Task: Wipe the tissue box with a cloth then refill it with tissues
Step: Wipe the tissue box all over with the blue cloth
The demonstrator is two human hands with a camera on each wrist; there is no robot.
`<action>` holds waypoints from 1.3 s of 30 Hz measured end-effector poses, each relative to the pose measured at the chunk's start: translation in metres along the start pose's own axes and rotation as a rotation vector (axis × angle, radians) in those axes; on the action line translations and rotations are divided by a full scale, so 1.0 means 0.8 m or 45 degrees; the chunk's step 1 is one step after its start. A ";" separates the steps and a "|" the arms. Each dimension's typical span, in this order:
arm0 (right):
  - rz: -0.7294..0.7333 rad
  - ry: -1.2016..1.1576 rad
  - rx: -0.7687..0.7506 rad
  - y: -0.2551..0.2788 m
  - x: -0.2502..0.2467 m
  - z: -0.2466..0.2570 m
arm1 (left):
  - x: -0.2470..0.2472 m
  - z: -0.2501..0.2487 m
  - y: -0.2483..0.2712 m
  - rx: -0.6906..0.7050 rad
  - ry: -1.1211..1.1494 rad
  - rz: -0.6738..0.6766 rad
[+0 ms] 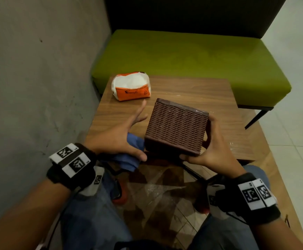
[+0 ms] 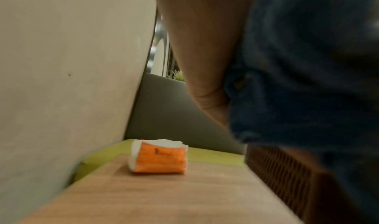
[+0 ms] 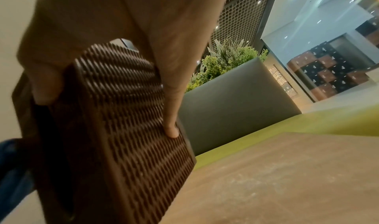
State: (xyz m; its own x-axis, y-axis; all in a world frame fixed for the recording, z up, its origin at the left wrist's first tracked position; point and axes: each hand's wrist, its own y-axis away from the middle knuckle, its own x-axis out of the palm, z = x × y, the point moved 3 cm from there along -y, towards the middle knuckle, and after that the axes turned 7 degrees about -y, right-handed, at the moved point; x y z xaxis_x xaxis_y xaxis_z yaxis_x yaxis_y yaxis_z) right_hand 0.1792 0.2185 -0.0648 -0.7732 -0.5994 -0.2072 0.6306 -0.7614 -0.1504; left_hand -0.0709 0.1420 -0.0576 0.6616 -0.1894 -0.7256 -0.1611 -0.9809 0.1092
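A grey wall (image 1: 38, 69) runs along the worktop's (image 1: 192, 91) left edge. Near the far left corner of the worktop lies an orange and white tissue pack (image 1: 131, 86), its top torn open. At the near left edge, the left hand (image 1: 118, 136) has its fingers stretched out straight and apart, pointing toward the pack, while the palm and thumb press a blue cloth (image 1: 130, 154) against the left side of the tissue box (image 1: 176, 127). The cloth hangs down over the near edge of the worktop. The brown woven box is tilted, one broad ribbed face turned upward, above the near edge. The right hand (image 1: 212, 150) grips it from the right, thumb on the near corner and fingers (image 3: 170, 128) curled round the far side. Beyond the worktop's far edge stands a green bench (image 1: 183, 56) with a dark backrest.
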 end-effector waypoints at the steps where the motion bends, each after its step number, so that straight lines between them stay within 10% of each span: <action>1: 0.045 -0.025 0.010 -0.001 0.002 0.003 | -0.006 -0.012 -0.002 0.054 -0.081 -0.018; 8: 0.127 0.004 0.044 -0.008 0.001 0.001 | -0.018 -0.044 -0.013 0.176 -0.190 -0.120; 16: -0.061 0.602 -0.261 -0.020 0.063 0.025 | -0.018 -0.075 -0.034 0.148 -1.096 -0.094; 20: -0.174 0.523 -0.225 -0.020 0.050 0.018 | -0.035 -0.063 -0.035 0.058 -0.447 -0.157; 23: -0.221 0.500 -0.184 -0.013 0.039 0.009 | -0.057 -0.041 -0.029 -0.076 0.492 -0.875; 25: -0.219 0.479 -0.183 -0.014 0.045 0.005 | -0.047 -0.048 -0.031 -0.102 0.592 -1.244; 32: -0.280 0.363 -0.175 -0.018 0.053 -0.004 | 0.059 -0.112 -0.046 0.417 -0.339 -0.792; 36: -0.348 0.381 -0.182 -0.005 0.047 -0.009 | 0.003 -0.061 -0.064 -0.043 -0.064 -1.096; 39: -0.316 0.372 -0.161 -0.008 0.048 -0.010 | 0.026 -0.080 -0.054 0.105 -0.103 -1.012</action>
State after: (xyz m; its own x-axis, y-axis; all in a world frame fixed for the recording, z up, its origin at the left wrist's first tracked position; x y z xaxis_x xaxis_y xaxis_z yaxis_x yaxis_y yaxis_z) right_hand 0.1465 0.2023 -0.0795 -0.8627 -0.2915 -0.4131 0.4444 -0.8270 -0.3443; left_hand -0.0030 0.1774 -0.0337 0.5465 0.5713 -0.6123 0.2804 -0.8138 -0.5091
